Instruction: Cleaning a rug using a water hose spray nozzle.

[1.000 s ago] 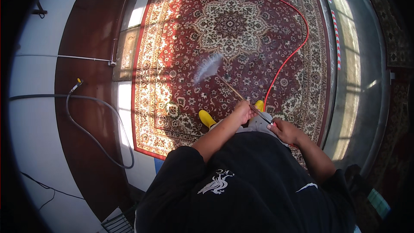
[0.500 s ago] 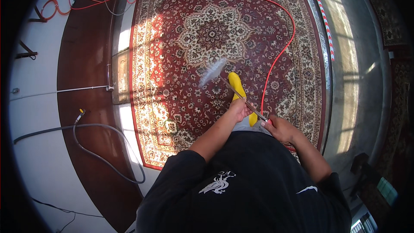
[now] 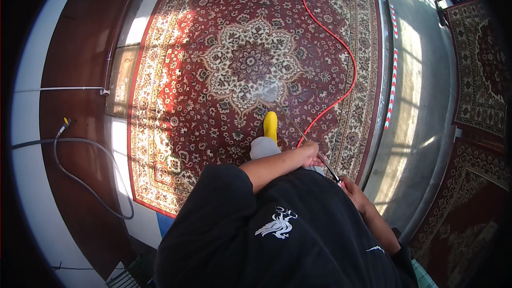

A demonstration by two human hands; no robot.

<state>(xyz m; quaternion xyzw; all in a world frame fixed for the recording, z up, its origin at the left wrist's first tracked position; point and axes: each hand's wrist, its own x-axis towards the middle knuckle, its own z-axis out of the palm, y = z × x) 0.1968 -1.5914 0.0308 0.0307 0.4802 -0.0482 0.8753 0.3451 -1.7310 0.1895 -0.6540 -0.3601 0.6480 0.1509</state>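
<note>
A pressure washer lance point(image 3: 329, 169) slants across the front of my body, its thin tip reaching over the carpet. My left hand point(image 3: 310, 153) is closed round the metal tube partway along. Farther back, my right hand point(image 3: 353, 192) grips the handle end, its fingers partly hidden. A pale patch of water spray point(image 3: 268, 94) spreads from the tip, just below the central medallion of the red patterned carpet point(image 3: 325, 69). One yellow boot point(image 3: 271, 125) shows on the carpet, left of the lance.
A red hose point(image 3: 353, 66) curves over the carpet's right half and runs back toward the lance. A grey hose point(image 3: 104, 202) with a yellow-tipped end loops at the left. Red-and-white striped tape point(image 3: 394, 82) lines the right edge. More patterned carpets point(image 3: 477, 58) lie beyond.
My view has shifted over the carpet and turned. Both hands and the lance now sit further right and lower in view. The spray looks fainter, and only one boot shows instead of two.
</note>
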